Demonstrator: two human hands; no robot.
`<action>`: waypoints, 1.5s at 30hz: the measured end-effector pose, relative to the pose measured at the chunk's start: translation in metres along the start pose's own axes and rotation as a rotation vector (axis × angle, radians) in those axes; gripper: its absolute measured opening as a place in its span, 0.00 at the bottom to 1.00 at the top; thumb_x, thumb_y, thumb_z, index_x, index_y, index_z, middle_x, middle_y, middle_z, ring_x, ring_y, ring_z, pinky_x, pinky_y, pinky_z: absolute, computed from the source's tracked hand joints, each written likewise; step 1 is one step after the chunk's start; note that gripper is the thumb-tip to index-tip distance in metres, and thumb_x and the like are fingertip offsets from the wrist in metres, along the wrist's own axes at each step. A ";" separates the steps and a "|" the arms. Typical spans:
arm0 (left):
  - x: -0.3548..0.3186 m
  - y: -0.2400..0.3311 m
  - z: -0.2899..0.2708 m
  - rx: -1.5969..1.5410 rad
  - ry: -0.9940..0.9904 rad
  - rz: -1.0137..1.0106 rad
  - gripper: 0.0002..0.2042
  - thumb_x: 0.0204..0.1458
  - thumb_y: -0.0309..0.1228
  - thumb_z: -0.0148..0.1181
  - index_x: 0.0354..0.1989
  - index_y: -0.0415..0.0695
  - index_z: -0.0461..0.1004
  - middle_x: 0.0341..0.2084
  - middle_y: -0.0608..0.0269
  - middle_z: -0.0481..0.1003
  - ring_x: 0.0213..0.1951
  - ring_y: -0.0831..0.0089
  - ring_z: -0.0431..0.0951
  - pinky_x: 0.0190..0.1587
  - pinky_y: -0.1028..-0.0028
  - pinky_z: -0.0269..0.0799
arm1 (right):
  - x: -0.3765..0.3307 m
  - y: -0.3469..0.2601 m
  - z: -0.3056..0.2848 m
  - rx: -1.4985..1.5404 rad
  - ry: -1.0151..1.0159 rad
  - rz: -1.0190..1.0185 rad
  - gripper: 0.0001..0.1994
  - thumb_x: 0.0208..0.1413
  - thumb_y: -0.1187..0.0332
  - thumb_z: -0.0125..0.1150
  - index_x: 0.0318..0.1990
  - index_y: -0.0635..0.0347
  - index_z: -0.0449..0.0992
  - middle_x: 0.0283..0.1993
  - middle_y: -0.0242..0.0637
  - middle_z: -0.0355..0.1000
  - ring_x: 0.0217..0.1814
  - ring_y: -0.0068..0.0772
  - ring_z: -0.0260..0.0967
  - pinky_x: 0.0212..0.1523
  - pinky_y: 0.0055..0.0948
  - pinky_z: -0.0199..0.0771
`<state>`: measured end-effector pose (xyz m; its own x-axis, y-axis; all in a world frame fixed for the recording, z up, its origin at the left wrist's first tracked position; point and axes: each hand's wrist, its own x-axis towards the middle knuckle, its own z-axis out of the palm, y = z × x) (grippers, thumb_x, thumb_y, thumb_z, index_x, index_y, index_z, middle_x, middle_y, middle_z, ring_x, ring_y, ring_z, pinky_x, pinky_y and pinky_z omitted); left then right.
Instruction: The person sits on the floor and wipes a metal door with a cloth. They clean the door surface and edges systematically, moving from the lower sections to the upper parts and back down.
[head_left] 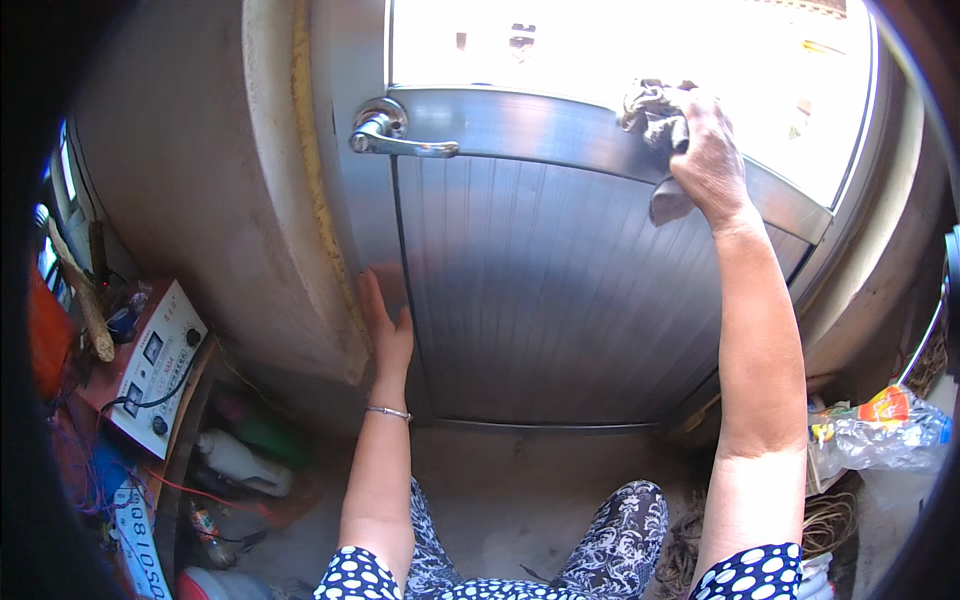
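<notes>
A crumpled dark grey cloth (655,122) is bunched in my right hand (710,165), whose fingers wrap round it. One end of the cloth hangs below the palm. It presses against the metal door (540,290), where the middle rail meets the bright glass pane (560,45). Lower down on the left, my left hand (388,330) rests upright against the door frame, fingers stretched out and thumb apart, holding nothing. Above it, a shiny lever handle (400,146) sticks out from the door. A thin bracelet (388,411) circles my left wrist.
A red and white box with knobs and dials (155,370) stands on a shelf at the left, with loose wires. White and green bottles (240,465) lie beneath. Clear plastic packaging (885,430) and coiled cord (830,525) sit at the right. A plastered wall (190,200) flanks the door.
</notes>
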<state>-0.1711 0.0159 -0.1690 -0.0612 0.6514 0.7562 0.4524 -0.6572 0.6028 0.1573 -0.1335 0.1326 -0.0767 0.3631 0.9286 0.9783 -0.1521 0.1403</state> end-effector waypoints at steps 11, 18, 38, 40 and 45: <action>-0.006 0.001 -0.027 -0.085 -0.156 -0.054 0.34 0.51 0.18 0.50 0.68 0.49 0.48 0.68 0.53 0.47 0.69 0.56 0.45 0.67 0.62 0.45 | 0.036 -0.109 0.030 0.053 -0.074 -0.127 0.17 0.51 0.74 0.51 0.50 0.67 0.69 0.50 0.51 0.65 0.50 0.47 0.68 0.51 0.42 0.71; -0.005 0.001 -0.027 -0.159 -0.207 -0.065 0.35 0.53 0.20 0.50 0.69 0.51 0.46 0.69 0.57 0.45 0.70 0.60 0.41 0.69 0.61 0.41 | 0.082 -0.226 0.060 0.062 -0.008 -0.269 0.24 0.47 0.82 0.58 0.53 0.48 0.71 0.57 0.37 0.63 0.59 0.44 0.61 0.62 0.36 0.62; -0.009 0.005 -0.015 -0.129 -0.095 -0.111 0.36 0.48 0.16 0.54 0.67 0.48 0.51 0.66 0.49 0.49 0.67 0.54 0.50 0.66 0.61 0.49 | 0.034 0.191 0.008 0.103 0.221 0.704 0.21 0.56 0.50 0.49 0.48 0.55 0.63 0.50 0.46 0.61 0.52 0.44 0.64 0.48 0.42 0.71; -0.006 0.005 -0.020 -0.090 -0.066 -0.079 0.36 0.47 0.16 0.54 0.67 0.48 0.51 0.66 0.49 0.49 0.67 0.54 0.50 0.66 0.62 0.50 | 0.041 0.081 0.000 0.895 0.400 0.572 0.26 0.59 0.49 0.28 0.26 0.57 0.70 0.31 0.39 0.71 0.35 0.32 0.71 0.38 0.37 0.75; -0.009 0.003 -0.013 -0.036 -0.039 -0.051 0.36 0.46 0.16 0.55 0.67 0.47 0.52 0.66 0.50 0.50 0.67 0.55 0.51 0.65 0.62 0.50 | 0.026 -0.023 0.053 -0.136 0.337 -0.216 0.23 0.53 0.67 0.58 0.57 0.48 0.65 0.59 0.36 0.60 0.64 0.41 0.51 0.61 0.46 0.52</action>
<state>-0.1807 0.0031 -0.1712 -0.0486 0.6984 0.7141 0.4176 -0.6352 0.6497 0.1428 -0.0715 0.1357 -0.3582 0.0829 0.9300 0.9003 -0.2332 0.3675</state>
